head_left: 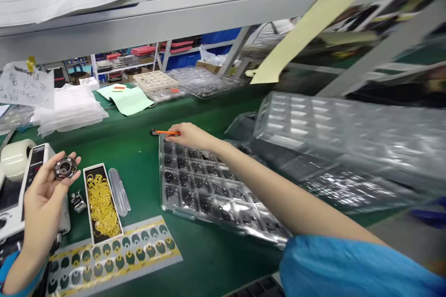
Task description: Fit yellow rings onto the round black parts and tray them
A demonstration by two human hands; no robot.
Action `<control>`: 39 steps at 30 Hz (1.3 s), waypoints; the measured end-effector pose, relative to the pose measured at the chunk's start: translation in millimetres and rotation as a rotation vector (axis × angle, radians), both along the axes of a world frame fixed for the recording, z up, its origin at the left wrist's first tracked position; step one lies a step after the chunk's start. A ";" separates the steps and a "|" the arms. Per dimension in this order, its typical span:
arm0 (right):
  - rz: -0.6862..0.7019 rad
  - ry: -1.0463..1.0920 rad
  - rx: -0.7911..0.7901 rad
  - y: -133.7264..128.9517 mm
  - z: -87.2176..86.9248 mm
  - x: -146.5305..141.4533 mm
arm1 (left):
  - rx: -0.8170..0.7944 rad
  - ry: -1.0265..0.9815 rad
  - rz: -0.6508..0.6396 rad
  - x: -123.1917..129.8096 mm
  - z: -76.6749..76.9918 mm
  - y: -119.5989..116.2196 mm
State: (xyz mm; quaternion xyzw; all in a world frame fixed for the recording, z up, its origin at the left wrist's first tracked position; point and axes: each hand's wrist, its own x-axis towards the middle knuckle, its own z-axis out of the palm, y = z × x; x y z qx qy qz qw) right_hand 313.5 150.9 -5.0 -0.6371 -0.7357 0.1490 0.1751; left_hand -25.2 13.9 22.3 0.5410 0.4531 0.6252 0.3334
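My left hand [43, 197] is at the left, its fingers closed around a round black disc-shaped part [65, 167] with a ring of light spots on its face. Over the far left corner of a clear plastic tray [205, 216], my right hand [191, 136] grips a thin orange stick tool [167, 132]. A small dark round piece [154, 132] shows at the tool's tip; whether it is attached I cannot tell. Dark parts sit in the tray's compartments, and my right forearm hides some of them.
A white box [91, 204] of yellow rings lies near my left hand, with a sticker sheet [114, 255] before it. Left are a tape roll [17, 160] and a white device [35, 162]. Stacked clear trays [334, 125] stand right; a shelf beam [209, 11] crosses above.
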 end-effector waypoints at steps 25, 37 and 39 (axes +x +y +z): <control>0.326 0.427 0.317 -47.7 1.0 -29.5 | -0.259 -0.140 -0.352 18.9 -24.2 5.0; 0.498 1.009 -0.018 -86.8 29.7 -149.8 | -0.132 -0.052 -0.394 18.0 -16.9 -8.5; 0.501 0.990 -0.023 -86.2 28.3 -147.6 | -0.129 -0.035 -0.401 18.9 -17.0 -8.9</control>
